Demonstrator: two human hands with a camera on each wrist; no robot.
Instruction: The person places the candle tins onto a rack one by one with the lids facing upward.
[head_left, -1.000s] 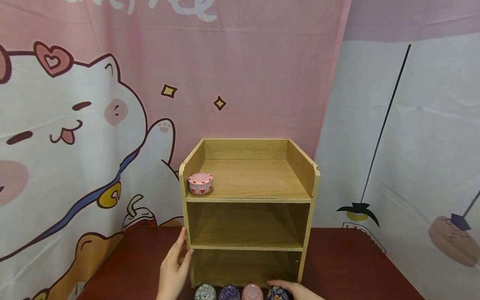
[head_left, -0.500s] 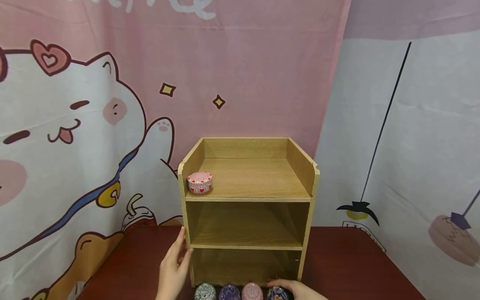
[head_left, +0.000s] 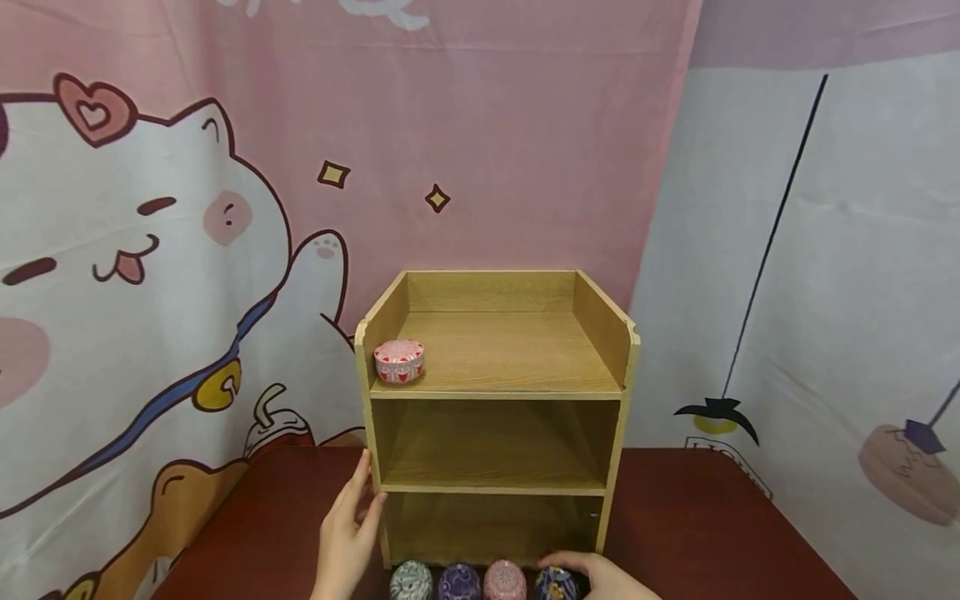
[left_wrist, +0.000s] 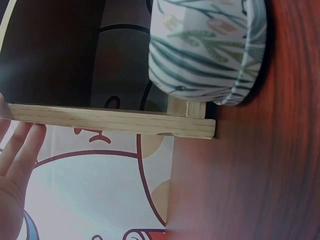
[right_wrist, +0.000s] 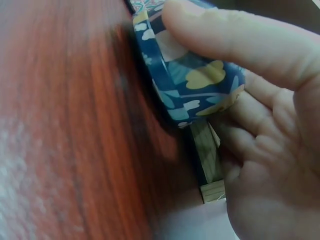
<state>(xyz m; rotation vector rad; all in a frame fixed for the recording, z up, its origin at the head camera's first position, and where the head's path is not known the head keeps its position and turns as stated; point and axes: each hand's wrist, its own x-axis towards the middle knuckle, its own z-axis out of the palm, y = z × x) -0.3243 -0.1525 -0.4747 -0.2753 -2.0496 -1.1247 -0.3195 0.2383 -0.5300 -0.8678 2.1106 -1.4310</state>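
A small wooden shelf (head_left: pixel 495 489) with three levels stands on the table. My left hand (head_left: pixel 347 529) holds its left side panel, fingers along the outside and thumb at the front edge. Four-free row in front: a white tin with green leaves (head_left: pixel 411 581), a purple tin (head_left: pixel 459 582), a pink tin (head_left: pixel 505 581) and a navy floral tin (head_left: pixel 556 584). My right hand (head_left: pixel 600 575) grips the navy tin at the right end, thumb over its top edge in the right wrist view. A pink tin with red hearts (head_left: pixel 400 362) sits at the left of the top level.
The dark red table (head_left: pixel 697 517) extends to both sides of the shelf. Behind it hangs a pink and white cloth (head_left: pixel 525 150) with a cartoon cat. The leaf-patterned tin (left_wrist: pixel 205 50) stands close to the shelf's left front corner in the left wrist view.
The head view has tilted down slightly, so everything sits a little higher in it. Both hands keep their holds; the right hand has shifted very slightly to the right.
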